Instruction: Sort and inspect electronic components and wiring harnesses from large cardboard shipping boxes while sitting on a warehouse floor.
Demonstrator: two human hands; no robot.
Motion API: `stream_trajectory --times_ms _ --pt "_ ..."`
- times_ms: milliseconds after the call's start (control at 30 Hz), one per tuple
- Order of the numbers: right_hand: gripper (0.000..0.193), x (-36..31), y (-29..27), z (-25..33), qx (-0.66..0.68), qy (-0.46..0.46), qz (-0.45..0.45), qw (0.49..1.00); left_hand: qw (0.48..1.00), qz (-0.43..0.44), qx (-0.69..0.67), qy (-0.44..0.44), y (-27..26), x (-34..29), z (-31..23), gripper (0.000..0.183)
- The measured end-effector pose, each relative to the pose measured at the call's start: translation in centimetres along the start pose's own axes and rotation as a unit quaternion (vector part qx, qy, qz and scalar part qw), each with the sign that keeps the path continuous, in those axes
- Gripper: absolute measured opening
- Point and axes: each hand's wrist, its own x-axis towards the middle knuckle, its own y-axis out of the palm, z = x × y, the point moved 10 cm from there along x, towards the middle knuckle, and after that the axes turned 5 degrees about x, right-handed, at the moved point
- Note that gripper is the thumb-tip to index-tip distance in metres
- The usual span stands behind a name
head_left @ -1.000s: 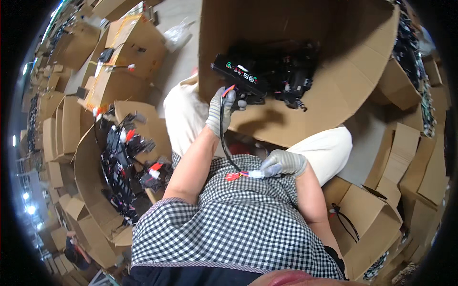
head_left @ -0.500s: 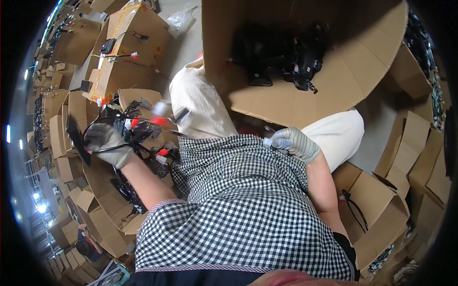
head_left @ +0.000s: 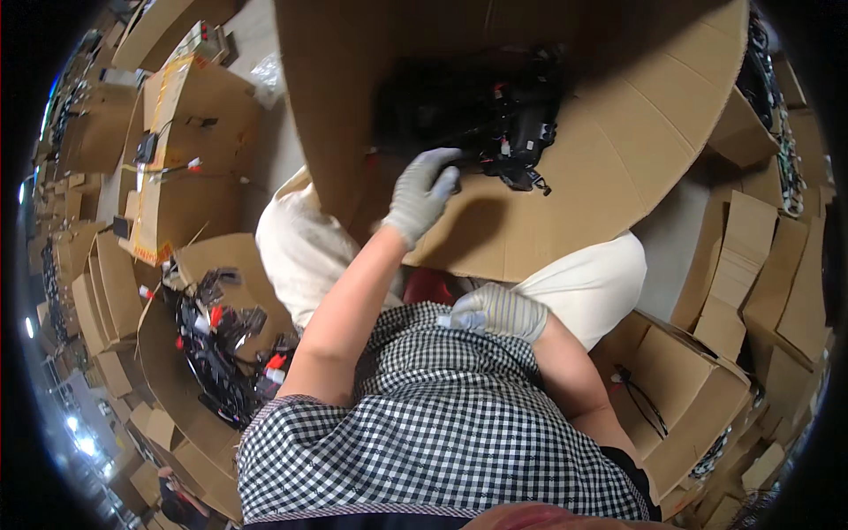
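Note:
My left hand [head_left: 419, 201], in a grey work glove, reaches over the near side of a large cardboard box [head_left: 618, 168]. Its thumb and fingers are apart, with nothing visible between them. Just past the fingertips lies a dark heap of black cabled devices [head_left: 521, 146] with small white and red connectors; part of it is blurred and in shadow. Close to my lap, my gloved right hand [head_left: 505, 314] is closed on a small pale plastic connector [head_left: 448, 321]. Whether a cable runs from that connector cannot be seen.
At my left stands an open carton [head_left: 163, 362] of black cables with red and white plugs [head_left: 276, 362]. Beyond it, a taped box [head_left: 190, 132] has loose leads on top. A smaller open box [head_left: 680, 380] holding a black cable [head_left: 643, 402] is at my right.
My left hand has swung from the left carton, where it held a black cabled device, to the large box, and no longer holds it. My right hand stays by my lap with the connector.

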Motion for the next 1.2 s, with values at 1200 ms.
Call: stream_trajectory --times_ms 1200 --pt "0.044 2.3 -0.7 -3.0 -0.167 -0.076 -0.065 0.981 0.955 0.077 0.272 -0.095 -2.1 -7.9 0.6 0.031"
